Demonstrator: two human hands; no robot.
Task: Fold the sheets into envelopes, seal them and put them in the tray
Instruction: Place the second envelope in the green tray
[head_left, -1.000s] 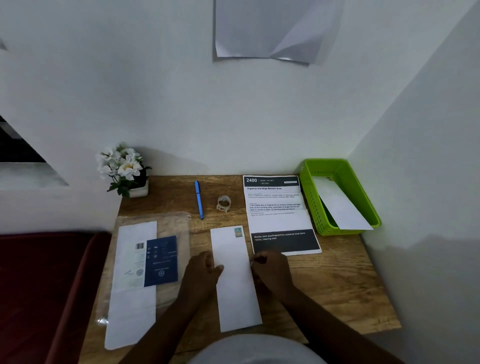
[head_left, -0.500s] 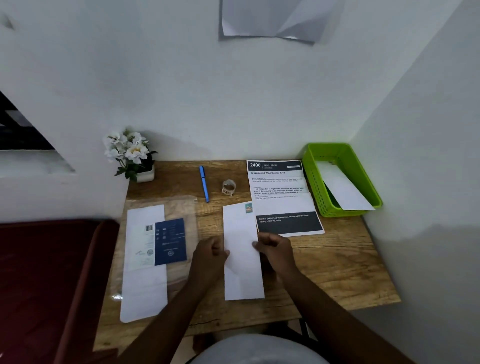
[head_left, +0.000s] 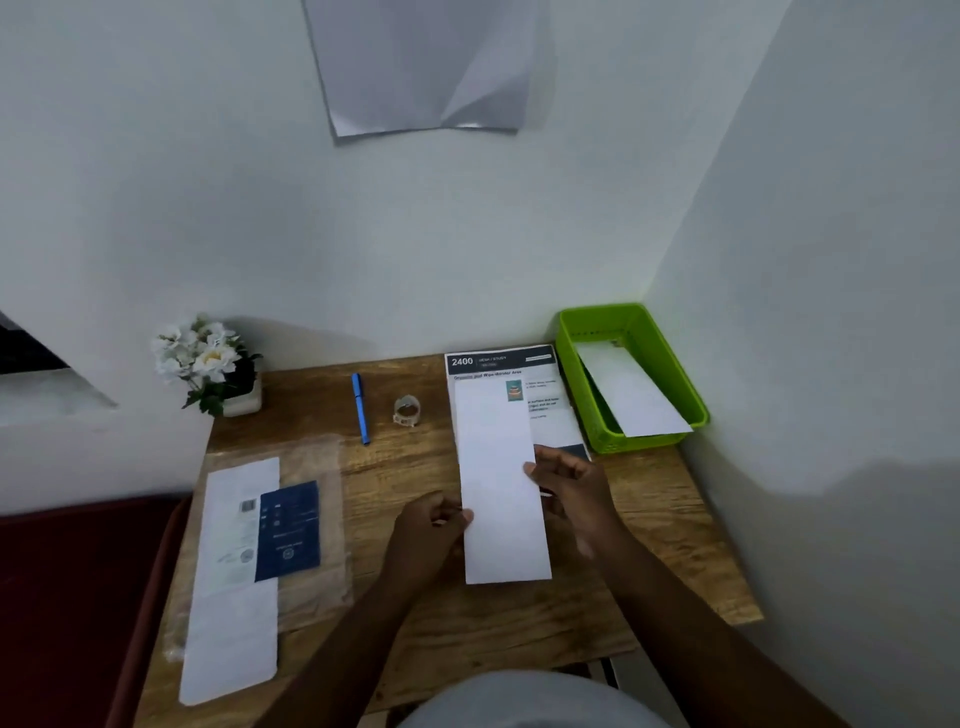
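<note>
A long white envelope (head_left: 501, 493) with a small stamp at its far end is held up over the wooden desk (head_left: 415, 613). My left hand (head_left: 431, 535) pinches its left edge. On its right edge, my right hand (head_left: 571, 488) grips it with the thumb on top. A green tray (head_left: 649, 332) stands at the back right corner with one white envelope (head_left: 631, 389) lying slanted in it. A small tape roll (head_left: 407, 410) sits at the back middle.
A printed instruction sheet (head_left: 498, 361) lies under the held envelope's far end. A blue pen (head_left: 360, 408) and a flower pot (head_left: 218, 369) stand at the back. A plastic packet of white sheets (head_left: 244, 561) lies on the left. Walls close the back and right.
Both hands lifted the envelope off the desk and carried it away from me and to the right, over the instruction sheet. The camera view shifted too.
</note>
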